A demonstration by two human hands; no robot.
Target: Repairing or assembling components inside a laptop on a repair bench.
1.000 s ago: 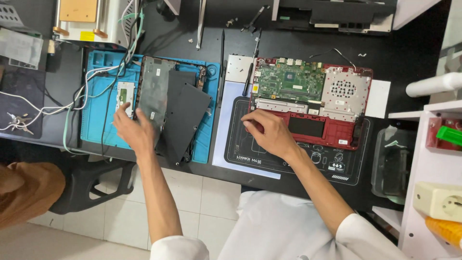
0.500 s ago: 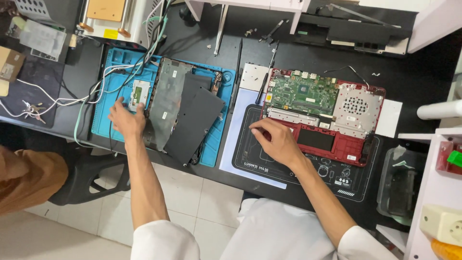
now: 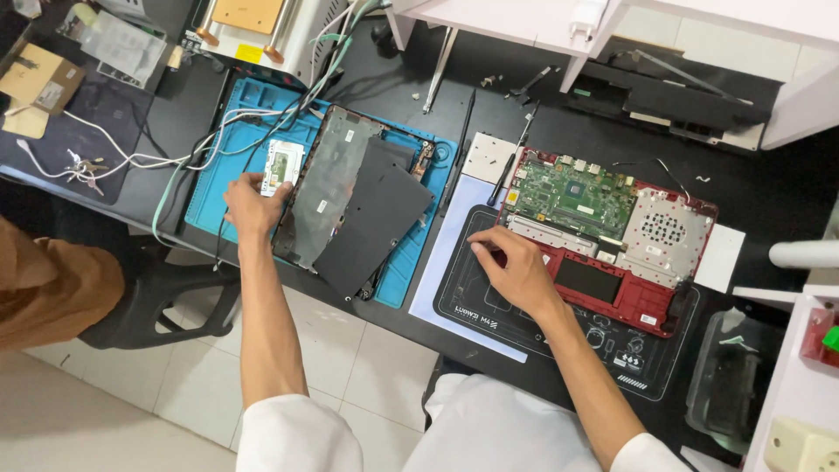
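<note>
Fingers of the right hand (image 3: pixel 517 269) press flat, holding nothing, on the near left edge of the opened red laptop (image 3: pixel 612 236), while farther left the left hand (image 3: pixel 252 203) pinches a small white module (image 3: pixel 281 166) on the blue mat (image 3: pixel 218 179).

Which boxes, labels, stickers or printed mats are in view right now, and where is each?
Cardboard box: far left on the desk, tan, with a small white label.
Clear bag: beside the box, transparent.
White label: on the blue mat, at the left hand's fingers, rectangular.
Black mat: under the red laptop and right hand, white line print.
</note>
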